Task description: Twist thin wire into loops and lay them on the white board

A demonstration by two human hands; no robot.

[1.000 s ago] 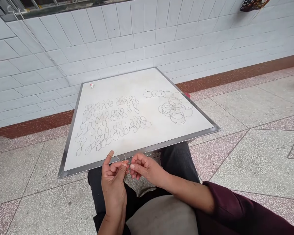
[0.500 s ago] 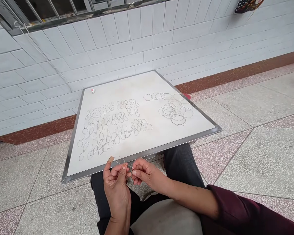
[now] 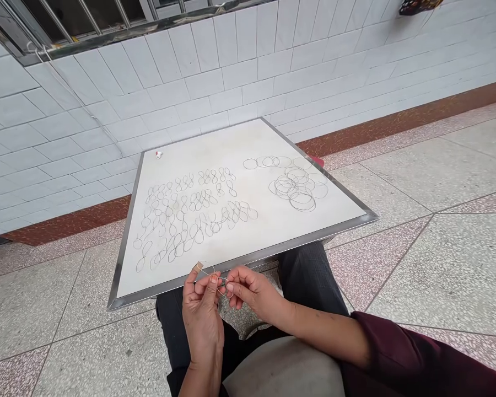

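Observation:
Between my two hands is a thin wire loop (image 3: 207, 269), held just past the near edge of the white table. My left hand (image 3: 204, 309) pinches it at the middle between thumb and finger, and its taped index fingertip sticks up by one end of the loop. My right hand (image 3: 248, 292) pinches the other side of the wire close by. On the tabletop lie several rows of twisted figure-eight wire loops (image 3: 198, 234). Over to the right sits a loose group of plain round wire rings (image 3: 301, 201).
The white table (image 3: 231, 140) has a grey metal rim and stands near a white tiled wall (image 3: 215, 88). A small white-and-red object (image 3: 158, 155) lies at its far left corner. My knees are under the near edge. A barred window (image 3: 95, 22) is at upper left.
Both hands have shifted slightly to the right in the view, still pinching the wire loop. The left index finger has bent a little closer to the loop. The wires on the table lie unchanged.

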